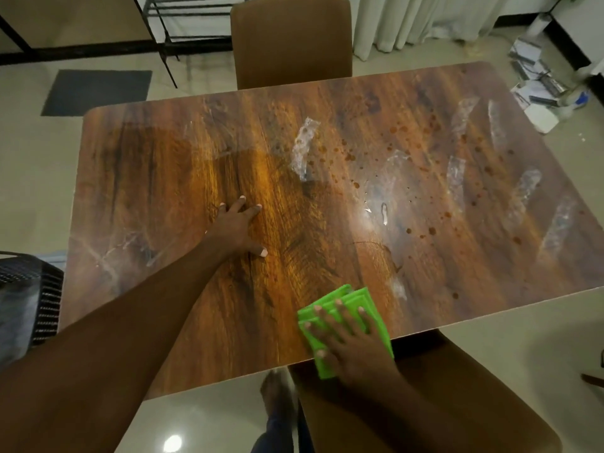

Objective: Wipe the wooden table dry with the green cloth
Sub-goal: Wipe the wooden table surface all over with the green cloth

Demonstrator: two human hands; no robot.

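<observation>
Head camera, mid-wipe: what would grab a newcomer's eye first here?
The bright green cloth jumps out, pressed flat under the right hand at the near edge of the wooden table. Next come the scattered droplets and pale wet streaks across the table's far right half. The left hand lies open, palm down, near the table's middle.

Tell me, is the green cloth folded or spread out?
Folded: the cloth shows stacked layers at its far edge under the right hand.

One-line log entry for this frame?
right hand flat on green cloth, near edge | left hand flat on table | droplets remain
</observation>
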